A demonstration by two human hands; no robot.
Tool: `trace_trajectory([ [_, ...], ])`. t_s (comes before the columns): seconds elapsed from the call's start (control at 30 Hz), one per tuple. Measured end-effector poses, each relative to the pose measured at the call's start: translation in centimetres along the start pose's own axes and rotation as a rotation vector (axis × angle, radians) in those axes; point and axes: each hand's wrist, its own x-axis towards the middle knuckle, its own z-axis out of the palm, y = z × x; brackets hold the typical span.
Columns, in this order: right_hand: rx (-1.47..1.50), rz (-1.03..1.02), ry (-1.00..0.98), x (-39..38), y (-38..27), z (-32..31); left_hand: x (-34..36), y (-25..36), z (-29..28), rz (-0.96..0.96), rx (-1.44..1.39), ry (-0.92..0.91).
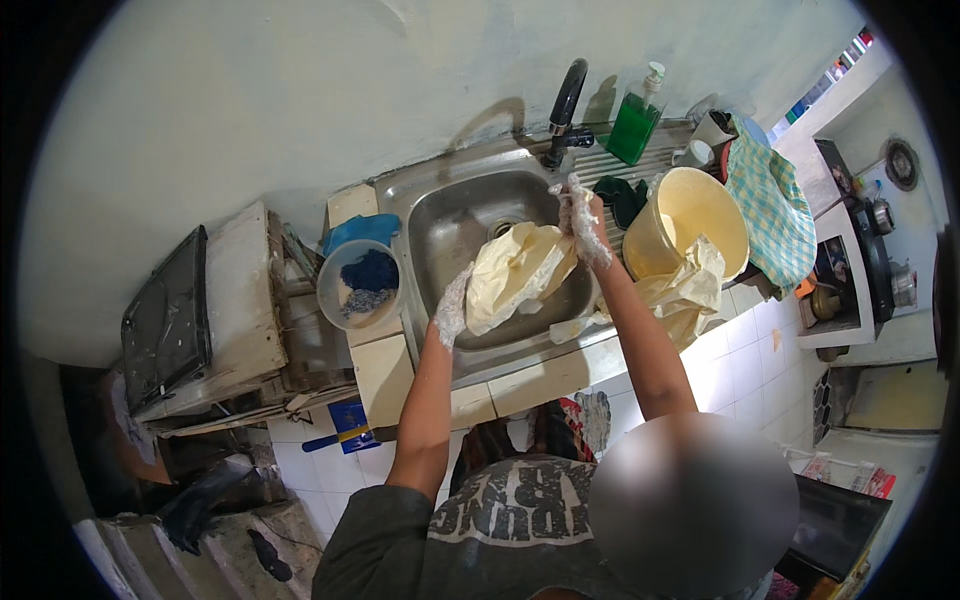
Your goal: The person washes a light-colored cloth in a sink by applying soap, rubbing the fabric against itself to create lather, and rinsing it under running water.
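A green soap bottle with a white pump (634, 122) stands behind the sink near a black curved tap (565, 105). A checked green cloth (772, 205) hangs at right. A round grey bowl holding blue scourers (358, 284) sits on the tiled worktop (385, 375) at left.

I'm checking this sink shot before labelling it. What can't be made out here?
Head view, the only one:
- Both palms: the left hand and right hand are coated in suds, fingers partly behind the yellow cloth.
- Sink drain: mostly covered by the cloth.
- Inside the grey bowl: blue contents too small to identify.
- Stove area: bent at the rim.
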Motion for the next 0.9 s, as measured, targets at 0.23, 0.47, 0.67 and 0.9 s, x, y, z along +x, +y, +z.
trace_trajectory([
  [0.23,-0.065,-0.111,-0.079,-3.3,-3.5,4.5,-1.4,-0.8,0.5,0.066,0.367,0.089],
  [0.47,0.120,-0.082,0.050,-0.4,-3.5,2.9,-4.2,1.6,0.1,0.106,0.490,-0.009],
  [0.67,0.193,-0.057,0.076,-0.6,-2.2,3.7,-3.4,-0.1,0.3,0.385,1.400,0.469],
  [0.9,0.294,-0.074,0.130,-0.9,-4.4,4.8,-0.9,0.1,1.3,0.812,1.668,0.526],
])
